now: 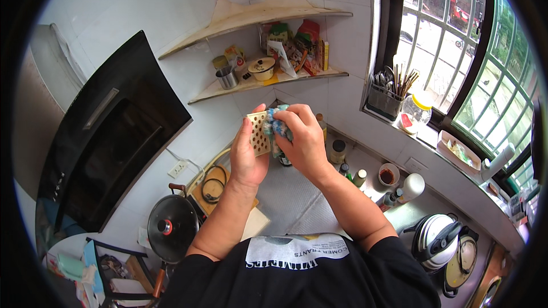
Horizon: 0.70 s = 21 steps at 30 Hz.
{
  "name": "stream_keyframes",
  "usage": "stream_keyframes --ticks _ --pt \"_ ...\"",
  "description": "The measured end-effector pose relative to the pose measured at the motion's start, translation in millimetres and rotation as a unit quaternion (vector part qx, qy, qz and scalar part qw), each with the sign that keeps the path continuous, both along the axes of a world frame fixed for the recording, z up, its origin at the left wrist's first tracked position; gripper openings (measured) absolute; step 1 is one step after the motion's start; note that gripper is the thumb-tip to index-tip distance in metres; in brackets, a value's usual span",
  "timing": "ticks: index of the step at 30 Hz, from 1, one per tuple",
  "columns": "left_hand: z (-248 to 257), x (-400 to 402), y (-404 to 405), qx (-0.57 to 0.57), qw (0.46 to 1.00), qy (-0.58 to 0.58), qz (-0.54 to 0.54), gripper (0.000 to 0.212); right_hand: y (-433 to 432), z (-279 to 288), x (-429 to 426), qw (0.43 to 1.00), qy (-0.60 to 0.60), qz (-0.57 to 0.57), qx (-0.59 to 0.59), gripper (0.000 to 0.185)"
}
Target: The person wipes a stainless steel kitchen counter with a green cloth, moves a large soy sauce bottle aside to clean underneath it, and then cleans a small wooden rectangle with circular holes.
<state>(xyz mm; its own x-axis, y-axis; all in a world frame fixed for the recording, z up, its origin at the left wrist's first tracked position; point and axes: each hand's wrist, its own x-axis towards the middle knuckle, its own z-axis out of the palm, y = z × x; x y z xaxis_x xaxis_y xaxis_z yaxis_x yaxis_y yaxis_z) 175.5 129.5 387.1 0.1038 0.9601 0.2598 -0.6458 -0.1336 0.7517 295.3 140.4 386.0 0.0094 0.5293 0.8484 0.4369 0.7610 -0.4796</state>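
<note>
My left hand (247,154) grips a cream-coloured plate with rows of round holes (259,134) by its left edge, thumb along the side. The plate is held up in front of me, above the counter, its holed face turned to the right. In my right hand (302,137) is a bunched blue, white and green cloth (277,126), pressed against the right edge of the plate. My fingers and the cloth hide part of that edge.
Two corner shelves (299,76) hold packets and a lidded pot (261,68). Bottles and jars (338,150) line the counter at the right, near a pressure cooker (436,237). A lidded wok (173,229) stands at the left below a black range hood (115,137).
</note>
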Motion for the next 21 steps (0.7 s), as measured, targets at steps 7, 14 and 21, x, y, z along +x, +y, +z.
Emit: stream_keyframes --ticks 7,14,21 --pt "-4.4 3.1 -0.4 0.03 0.995 0.079 0.054 0.04 -3.2 3.4 -9.7 0.994 -0.07 -0.022 0.081 0.044" --pt "-11.9 -2.3 2.5 0.081 0.986 0.122 0.084 0.037 0.7 -3.8 -15.8 0.997 -0.067 -0.049 0.005 0.033" --pt "11.1 -10.7 5.8 0.14 0.961 0.206 0.118 0.039 -18.8 -17.7 -18.9 0.99 -0.03 0.093 -0.102 0.03"
